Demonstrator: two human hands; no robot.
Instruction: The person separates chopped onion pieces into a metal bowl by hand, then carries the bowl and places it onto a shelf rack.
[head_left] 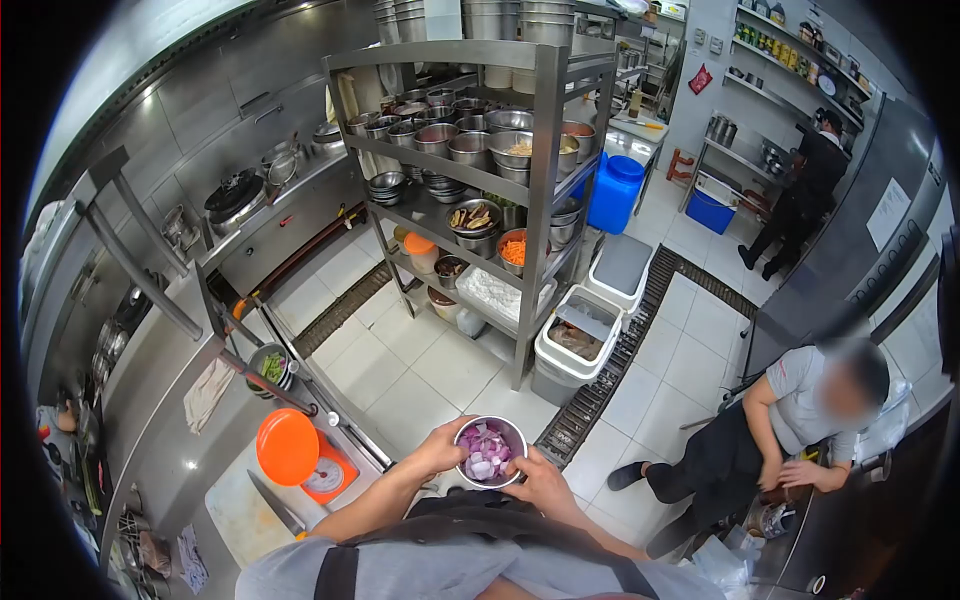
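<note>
A round metal bowl (521, 437) of chopped red onion (487, 452) is held in front of my body. My left hand (443, 446) grips its left side, and my right hand (541, 482) grips the lower right of its rim. Both hands have their fingers wrapped round the outside, partly hidden by the bowl. To my left, a knife (275, 500) lies on a white cutting board (232, 520). Beside the board, an orange kitchen scale (340, 476) carries an orange round lid or plate (287, 447).
A metal shelf rack (540, 200) full of bowls stands ahead. Lidded bins (575, 345) sit by its right end, along a floor drain (665, 290). One person (790, 430) sits at the right; another person (810, 190) stands farther back. A blue barrel (617, 195) is behind the rack.
</note>
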